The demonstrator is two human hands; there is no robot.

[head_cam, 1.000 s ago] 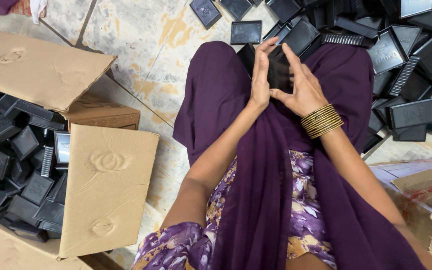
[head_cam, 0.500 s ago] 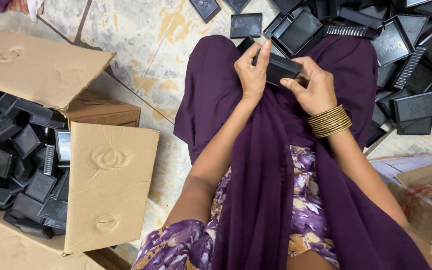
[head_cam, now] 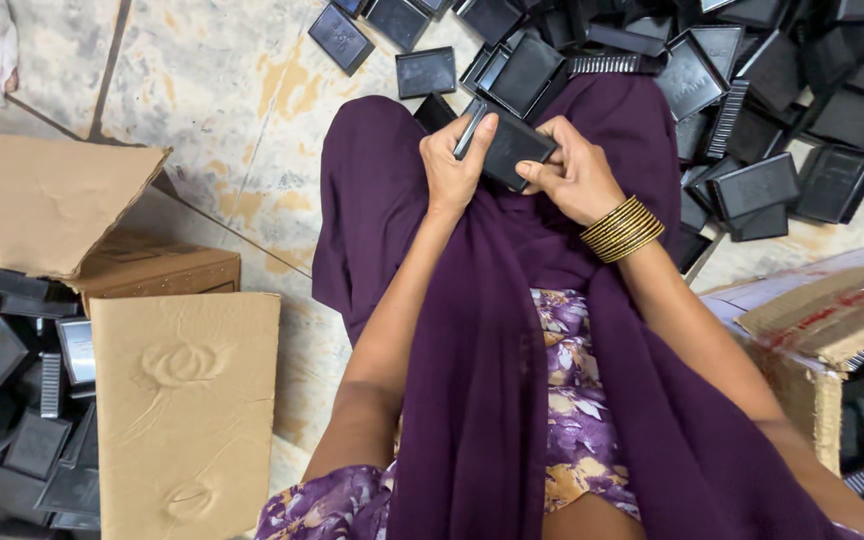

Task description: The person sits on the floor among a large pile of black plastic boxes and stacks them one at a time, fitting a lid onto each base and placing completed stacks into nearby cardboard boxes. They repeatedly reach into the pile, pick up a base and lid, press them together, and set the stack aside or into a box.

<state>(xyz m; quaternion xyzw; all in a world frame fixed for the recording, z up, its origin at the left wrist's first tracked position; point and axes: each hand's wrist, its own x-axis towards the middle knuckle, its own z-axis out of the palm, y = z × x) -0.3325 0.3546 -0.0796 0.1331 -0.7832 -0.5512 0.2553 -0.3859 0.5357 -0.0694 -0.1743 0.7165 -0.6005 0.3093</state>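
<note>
Gripping one black plastic case [head_cam: 512,148], left hand [head_cam: 454,165] and right hand [head_cam: 574,178] curl inward.

A person dressed in deep purple cloth that drapes over the lap in long folds, above a garment printed with purple, white and yellow flowers. Both arms are bare of sleeves. The right hand [head_cam: 574,172] wears a stack of thin gold bangles [head_cam: 622,229] at the wrist; the left hand [head_cam: 454,165] wears none.
</note>
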